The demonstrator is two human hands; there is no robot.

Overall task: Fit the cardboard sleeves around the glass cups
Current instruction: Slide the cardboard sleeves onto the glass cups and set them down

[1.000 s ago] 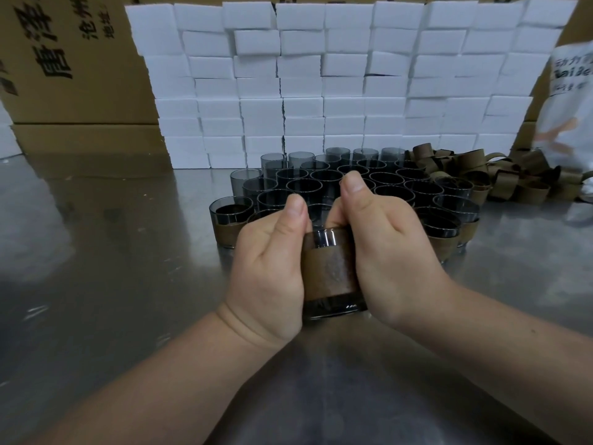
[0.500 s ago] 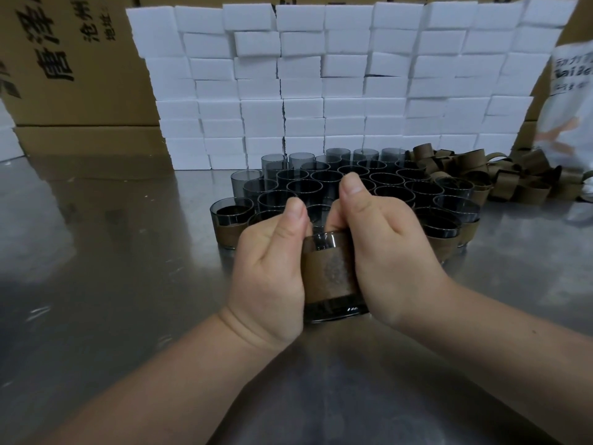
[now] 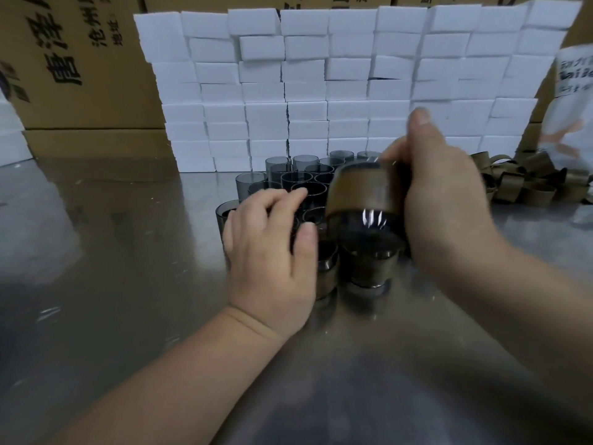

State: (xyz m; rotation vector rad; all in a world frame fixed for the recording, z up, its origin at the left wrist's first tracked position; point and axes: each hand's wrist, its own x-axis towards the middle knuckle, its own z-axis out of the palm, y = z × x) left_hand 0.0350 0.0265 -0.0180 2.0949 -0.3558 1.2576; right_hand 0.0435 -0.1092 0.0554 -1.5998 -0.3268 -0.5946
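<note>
The steel worktop [image 3: 369, 396] fills the lower frame, with both forearms reaching across it. Left of centre the left hand [image 3: 272, 252] hangs over the front of the cup cluster. Its fingers [image 3: 279, 200] are bent loosely over the rims with the thumb alongside, and the palm hides whether they grip a cup. Just right of it two finished cups [image 3: 369, 268] stand close together on the worktop. Above them, at centre, the right hand [image 3: 449, 207] holds a cup [image 3: 365, 220] clear of the worktop, tilted with its base toward the camera and blurred by motion. That hand's fingers are clamped round the cup's side. The brown sleeve [image 3: 359, 187] wraps its middle, leaving a band of glass bare at the base. The glass is probably hard, slick and breakable, so the rougher cardboard band looks the safer place to hold. The sleeve alone would likely bend and crease if squeezed. Behind, bare cups [image 3: 298, 175] stand packed together, and loose sleeves [image 3: 529, 187] lie heaped at the right. A wall of white blocks [image 3: 321, 75] rises beyond, with a box [image 3: 64, 59] at upper left.
</note>
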